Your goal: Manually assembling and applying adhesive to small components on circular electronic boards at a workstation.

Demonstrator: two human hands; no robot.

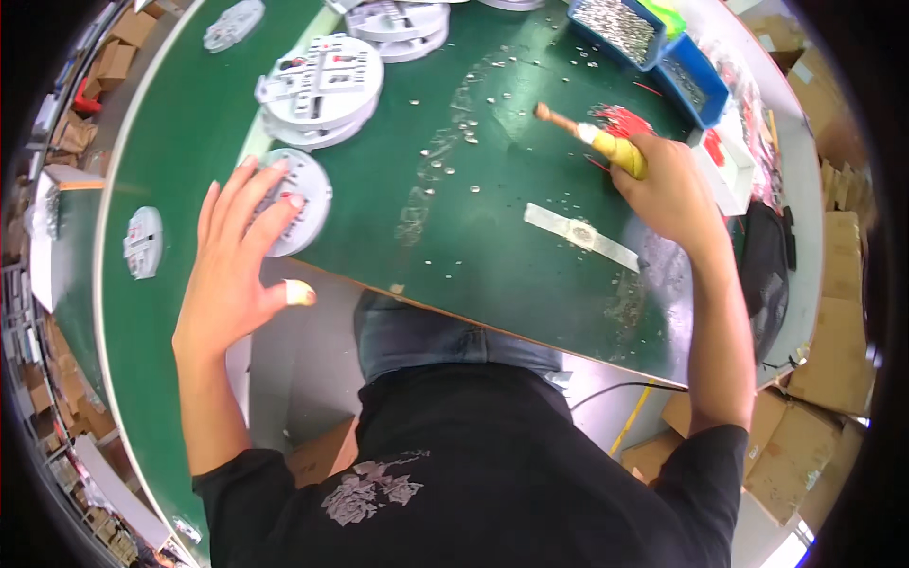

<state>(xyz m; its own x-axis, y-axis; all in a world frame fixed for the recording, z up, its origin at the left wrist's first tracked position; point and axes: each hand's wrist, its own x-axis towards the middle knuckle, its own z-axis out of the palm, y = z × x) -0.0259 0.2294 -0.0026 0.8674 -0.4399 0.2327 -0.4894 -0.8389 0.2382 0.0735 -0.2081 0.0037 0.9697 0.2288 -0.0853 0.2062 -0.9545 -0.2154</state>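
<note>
My left hand point(232, 256) lies with outstretched, spread fingers over a round grey plastic part point(312, 194) near the table's edge. Its fingertips reach onto small fittings on that part, and they partly hide it; the thumb, wrapped in yellowish tape at the tip, stands apart. My right hand point(668, 185) is closed around a tool with a yellow-wrapped handle point(617, 151) and a brown, copper-coloured shaft that points to the far left, above the table. Beyond the left hand, more round grey plastic parts point(350, 80) are stacked, the top one carrying white and red fittings.
Blue bins point(705, 109) of small metal pieces stand at the far right, beside a white box point(739, 185) with red pieces. Red wires point(625, 121) lie near the tool. Small bits dot the green table point(379, 256). A pale tape strip point(540, 218) sticks to it. Cartons point(838, 350) stand right.
</note>
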